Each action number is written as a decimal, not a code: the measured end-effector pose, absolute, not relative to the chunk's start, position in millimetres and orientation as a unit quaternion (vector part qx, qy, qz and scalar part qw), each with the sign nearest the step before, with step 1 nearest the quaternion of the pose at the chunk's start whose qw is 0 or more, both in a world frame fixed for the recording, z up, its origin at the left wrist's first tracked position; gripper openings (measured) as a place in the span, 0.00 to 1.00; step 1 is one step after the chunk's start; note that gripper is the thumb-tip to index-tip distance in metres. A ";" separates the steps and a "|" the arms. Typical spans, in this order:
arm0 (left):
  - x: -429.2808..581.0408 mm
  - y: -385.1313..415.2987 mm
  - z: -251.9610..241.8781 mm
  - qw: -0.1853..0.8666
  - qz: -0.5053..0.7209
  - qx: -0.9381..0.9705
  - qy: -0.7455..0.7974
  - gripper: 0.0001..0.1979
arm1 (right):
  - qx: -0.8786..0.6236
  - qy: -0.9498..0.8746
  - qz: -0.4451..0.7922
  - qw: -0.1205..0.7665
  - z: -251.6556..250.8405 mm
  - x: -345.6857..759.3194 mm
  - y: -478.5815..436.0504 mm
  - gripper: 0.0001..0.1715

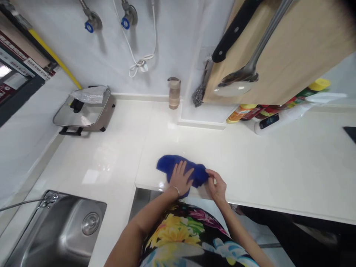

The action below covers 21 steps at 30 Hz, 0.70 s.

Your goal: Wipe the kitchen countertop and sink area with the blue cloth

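A crumpled blue cloth (pixel 199 174) lies on the white countertop (pixel 250 163), close to its front edge. My left hand (pixel 180 180) rests flat on the cloth with its fingers spread, pressing on its middle. At the cloth's right end, my right hand (pixel 217 184) pinches the edge between thumb and fingers. Part of the cloth hangs down below my left wrist, at the counter's edge.
A steel sink (pixel 63 237) is at the lower left. Behind it stands an electric pan (pixel 83 111) with a glass lid. A brownish bottle (pixel 174 94) stands by the wall. Several sauce bottles (pixel 241 113) stand under a wooden board (pixel 292 55) with hanging utensils.
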<state>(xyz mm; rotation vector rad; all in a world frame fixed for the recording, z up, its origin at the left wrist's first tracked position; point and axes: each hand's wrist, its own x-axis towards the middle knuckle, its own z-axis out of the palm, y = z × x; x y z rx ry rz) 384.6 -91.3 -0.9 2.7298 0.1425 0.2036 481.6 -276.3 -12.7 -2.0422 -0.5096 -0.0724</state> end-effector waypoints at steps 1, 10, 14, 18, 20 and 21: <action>389.3 -96.0 -1.1 0.204 0.074 0.975 0.049 0.29 | -0.850 -0.212 -0.047 0.479 -17.6 482.9 -285.4 0.17; 343.2 -62.4 2.9 0.215 0.044 0.975 0.036 0.27 | -0.871 -0.291 -0.124 0.376 -38.6 480.8 -321.1 0.19; 294.5 -20.3 8.1 0.171 0.037 0.978 0.114 0.27 | -0.878 -0.291 -0.152 0.348 -44.5 481.7 -317.0 0.17; 247.4 20.9 12.4 0.120 0.045 0.965 0.227 0.25 | -0.878 -0.293 -0.155 0.346 -49.1 482.6 -317.1 0.18; 224.9 36.5 12.7 0.103 0.058 0.950 0.289 0.24 | -0.878 -0.292 -0.145 0.350 -49.7 482.3 -317.5 0.18; 213.7 43.2 12.5 0.098 0.063 0.941 0.316 0.24 | -0.878 -0.292 -0.139 0.352 -49.6 482.1 -317.6 0.18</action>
